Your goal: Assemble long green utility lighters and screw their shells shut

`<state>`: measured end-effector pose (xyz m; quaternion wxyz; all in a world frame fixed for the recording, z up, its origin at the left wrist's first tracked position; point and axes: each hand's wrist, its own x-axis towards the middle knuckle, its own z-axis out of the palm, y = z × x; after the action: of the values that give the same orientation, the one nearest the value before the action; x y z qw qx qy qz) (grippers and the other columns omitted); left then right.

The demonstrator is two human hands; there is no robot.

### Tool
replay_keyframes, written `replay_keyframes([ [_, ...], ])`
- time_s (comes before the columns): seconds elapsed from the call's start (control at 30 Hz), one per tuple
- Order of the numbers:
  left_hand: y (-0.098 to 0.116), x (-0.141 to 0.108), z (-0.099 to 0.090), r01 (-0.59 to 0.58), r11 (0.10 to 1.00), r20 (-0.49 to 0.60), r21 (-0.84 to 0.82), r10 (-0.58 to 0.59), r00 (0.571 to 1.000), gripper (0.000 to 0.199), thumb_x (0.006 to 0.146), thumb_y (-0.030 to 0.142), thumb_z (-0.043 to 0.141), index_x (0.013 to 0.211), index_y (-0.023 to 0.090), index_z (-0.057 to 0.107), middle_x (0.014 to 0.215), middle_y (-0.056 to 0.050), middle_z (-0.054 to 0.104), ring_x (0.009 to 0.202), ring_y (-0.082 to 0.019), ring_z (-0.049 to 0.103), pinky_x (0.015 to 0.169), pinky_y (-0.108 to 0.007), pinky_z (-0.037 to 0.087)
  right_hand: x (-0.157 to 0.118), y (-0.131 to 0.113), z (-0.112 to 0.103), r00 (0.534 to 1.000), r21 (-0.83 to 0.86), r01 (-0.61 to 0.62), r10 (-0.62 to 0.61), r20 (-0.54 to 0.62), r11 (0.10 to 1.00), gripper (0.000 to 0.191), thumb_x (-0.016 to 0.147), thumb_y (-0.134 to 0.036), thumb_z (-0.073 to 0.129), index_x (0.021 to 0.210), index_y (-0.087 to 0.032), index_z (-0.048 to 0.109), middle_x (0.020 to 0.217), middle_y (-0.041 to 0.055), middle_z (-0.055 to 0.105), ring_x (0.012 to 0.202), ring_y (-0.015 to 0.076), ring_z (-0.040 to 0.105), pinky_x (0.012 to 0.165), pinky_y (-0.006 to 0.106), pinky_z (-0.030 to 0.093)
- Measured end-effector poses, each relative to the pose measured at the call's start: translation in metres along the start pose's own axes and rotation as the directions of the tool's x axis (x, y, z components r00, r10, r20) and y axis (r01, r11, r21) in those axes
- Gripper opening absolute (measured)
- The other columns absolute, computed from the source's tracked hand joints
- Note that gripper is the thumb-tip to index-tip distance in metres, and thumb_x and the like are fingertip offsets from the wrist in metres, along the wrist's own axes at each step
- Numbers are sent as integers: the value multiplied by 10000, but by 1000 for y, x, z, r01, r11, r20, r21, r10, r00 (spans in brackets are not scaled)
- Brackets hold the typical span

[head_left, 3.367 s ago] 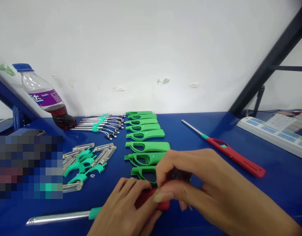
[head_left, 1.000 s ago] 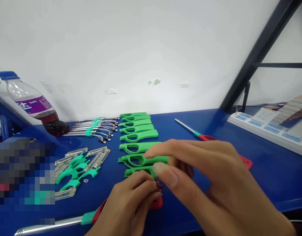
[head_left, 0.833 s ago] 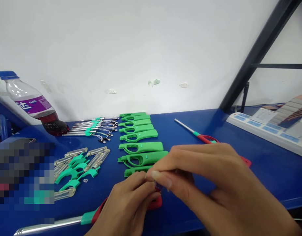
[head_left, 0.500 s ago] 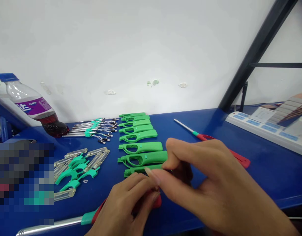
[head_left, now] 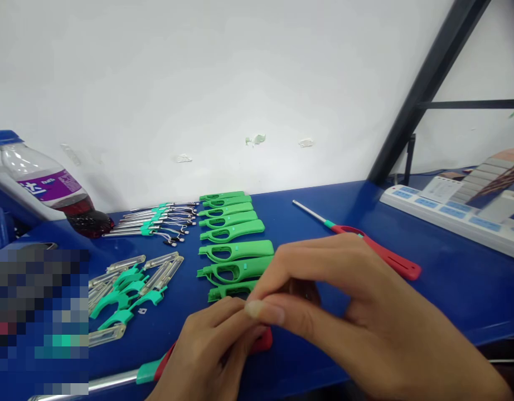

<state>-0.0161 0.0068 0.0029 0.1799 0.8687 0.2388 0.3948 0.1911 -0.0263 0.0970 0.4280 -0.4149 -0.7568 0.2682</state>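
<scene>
Working from a distance, I view two bare hands at close work over a blue table (head_left: 274,217). The left hand (head_left: 207,345) curls around the handle of a red-handled lighter (head_left: 150,372) lying low in the frame, its fingers bent and nearly closed on it. That hand hides most of the handle from me: a red end shows at the fingertips, a teal collar and metal tube at the wrist side, and a pixelated block blots out part of the tube. The right hand (head_left: 344,312) meets the left's fingers above the handle, thumb and forefinger drawn together, the others folded out of sight; I cannot tell whether it grips anything.

Behind, eight green handles (head_left: 236,251) lie in a column, the nearest partly covered by the hands. Metal rods with wires (head_left: 152,223) overlap at left, too bunched for me to count, near a tilted-looking bottle (head_left: 52,184). Clear tubes (head_left: 169,275) and teal pieces (head_left: 115,303) lie jumbled beside the pixelated area. At right, the right hand overlaps a second red lighter (head_left: 391,257); the frame edge crops a white power strip (head_left: 449,214).
</scene>
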Motion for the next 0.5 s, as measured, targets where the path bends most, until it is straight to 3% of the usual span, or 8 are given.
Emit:
replay_keyframes([
  [0.1, 1, 2, 0, -6, 1000, -27, -7, 6, 1000, 260, 1005, 27, 527, 913, 246, 633, 838, 40, 734, 661, -105, 680, 603, -171, 526, 4, 3, 2, 999, -22, -26, 27, 17, 999, 285, 1024, -330, 736, 769, -242, 643, 668, -127, 664, 578, 40, 581, 530, 186, 413],
  [0.3, 1, 2, -1, 17, 1000, 14, -12, -17, 1000, 273, 1002, 10, 529, 951, 243, 662, 866, 36, 747, 740, -107, 729, 678, -162, 554, 8, 5, 12, 981, -276, -18, -36, -189, 961, 501, 934, -293, 784, 669, -205, 368, 534, -133, 380, 481, 35, 346, 481, 265, 256],
  [0.4, -1, -1, -1, 18, 1000, 17, 12, -18, 1000, 294, 1017, 13, 488, 940, 248, 647, 825, 44, 719, 685, -111, 698, 637, -184, 534, 5, 1, 11, 982, -251, -16, -32, -184, 968, 437, 913, -326, 831, 676, -218, 479, 538, -140, 465, 476, 35, 415, 487, 245, 307],
  [0.5, -2, -3, -1, 29, 999, 10, 16, -29, 1000, 310, 1024, 15, 458, 960, 250, 651, 801, 51, 701, 633, -107, 662, 592, -187, 503, 1, -1, 5, 986, -164, -7, -20, -163, 986, 99, 946, -353, 819, 900, -316, 740, 777, -123, 731, 675, 67, 657, 579, 195, 448],
])
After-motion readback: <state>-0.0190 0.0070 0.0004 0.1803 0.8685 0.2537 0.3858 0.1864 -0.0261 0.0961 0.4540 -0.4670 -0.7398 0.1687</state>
